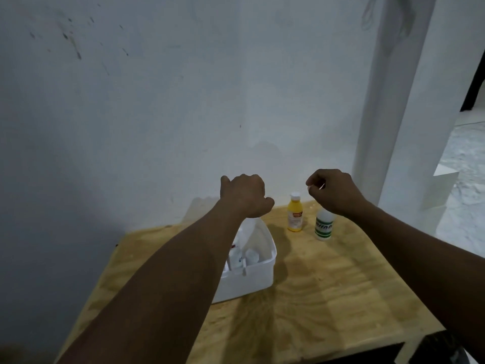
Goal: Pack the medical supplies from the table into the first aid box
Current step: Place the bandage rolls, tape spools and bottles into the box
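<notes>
The white first aid box (258,274) stands open on the wooden table (333,292), with several white containers inside, partly hidden by my left forearm. My left hand (245,195) hovers above the box's far end, fingers curled into a fist with nothing visible in it. A yellow bottle (294,218) with a white cap stands upright to the right of the box. Beside it stands a white bottle with a green label (325,228). My right hand (333,191) is raised just above that white bottle, fingers closed. Pale specks show at the fingertips; I cannot tell whether they are an object.
A pale wall (183,114) rises directly behind the table. A white post (393,122) stands at the right, with light floor (467,179) beyond it. The table's front right corner (409,342) ends over a dark gap.
</notes>
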{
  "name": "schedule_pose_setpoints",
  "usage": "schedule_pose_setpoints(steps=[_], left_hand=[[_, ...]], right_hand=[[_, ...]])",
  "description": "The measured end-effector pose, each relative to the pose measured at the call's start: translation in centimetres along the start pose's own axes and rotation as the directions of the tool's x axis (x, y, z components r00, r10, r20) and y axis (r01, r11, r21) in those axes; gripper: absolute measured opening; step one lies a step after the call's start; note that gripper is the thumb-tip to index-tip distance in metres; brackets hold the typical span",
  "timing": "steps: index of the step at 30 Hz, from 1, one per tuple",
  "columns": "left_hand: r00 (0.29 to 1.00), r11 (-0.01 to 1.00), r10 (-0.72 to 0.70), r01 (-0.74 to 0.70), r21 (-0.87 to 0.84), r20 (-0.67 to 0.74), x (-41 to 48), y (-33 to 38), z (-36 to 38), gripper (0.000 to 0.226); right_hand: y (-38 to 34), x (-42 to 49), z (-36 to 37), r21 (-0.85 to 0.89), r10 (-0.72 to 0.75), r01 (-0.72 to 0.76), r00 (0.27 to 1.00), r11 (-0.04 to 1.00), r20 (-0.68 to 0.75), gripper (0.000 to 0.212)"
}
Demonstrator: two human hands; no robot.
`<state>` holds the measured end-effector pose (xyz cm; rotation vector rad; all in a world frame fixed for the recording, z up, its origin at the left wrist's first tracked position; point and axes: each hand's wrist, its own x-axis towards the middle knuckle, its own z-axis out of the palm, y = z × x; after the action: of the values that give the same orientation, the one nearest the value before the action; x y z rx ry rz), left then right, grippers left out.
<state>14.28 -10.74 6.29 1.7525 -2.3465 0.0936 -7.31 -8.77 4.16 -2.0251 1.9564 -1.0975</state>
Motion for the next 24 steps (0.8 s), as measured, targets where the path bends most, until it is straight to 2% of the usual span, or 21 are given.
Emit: schedule_pose_setpoints(steps=[3, 8, 12, 15, 19, 24], left_hand=[[0.998, 0.998, 0.058, -0.057, -0.025, 0.011, 1.2, 1.2, 1.0, 0.043], [0.985, 0.980, 0.135, -0.116, -0.163, 0.110, 2.8, 3.0, 3.1, 0.057], [0.960, 0.956, 0.201, -0.149, -0.254, 0.194, 4.2, 3.6, 4.3, 0.064], [0.955, 0.946, 0.218, -0.156, -0.285, 0.203, 5.1, 3.8, 5.2, 0.060], [0.965, 0.941, 0.216, -0.165, -0.295, 0.148, 5.6, 3.8, 5.8, 0.048], [0.977, 0.937, 0.204, -0.177, -0.302, 0.060, 6.1, 4.3, 6.0, 0.030]], right_hand=[[1.2, 0.7, 0.4, -0.076, 0.014, -0.015, 1.000, 0.997, -0.015, 0.022], [2.6, 1.0, 1.1, -0.213, 0.098, -0.090, 0.995, 0.973, 0.026, 0.040], [3.5, 1.0, 1.7, -0.201, 0.123, -0.100, 0.987, 0.974, 0.107, 0.045], [4.1, 0.9, 2.3, -0.132, 0.115, -0.090, 0.973, 0.987, 0.200, 0.039], [4.5, 0.5, 3.1, -0.091, 0.115, -0.095, 0.962, 0.991, 0.247, 0.031], [4.7, 0.0, 3.3, -0.086, 0.137, -0.119, 0.958, 0.989, 0.251, 0.038]])
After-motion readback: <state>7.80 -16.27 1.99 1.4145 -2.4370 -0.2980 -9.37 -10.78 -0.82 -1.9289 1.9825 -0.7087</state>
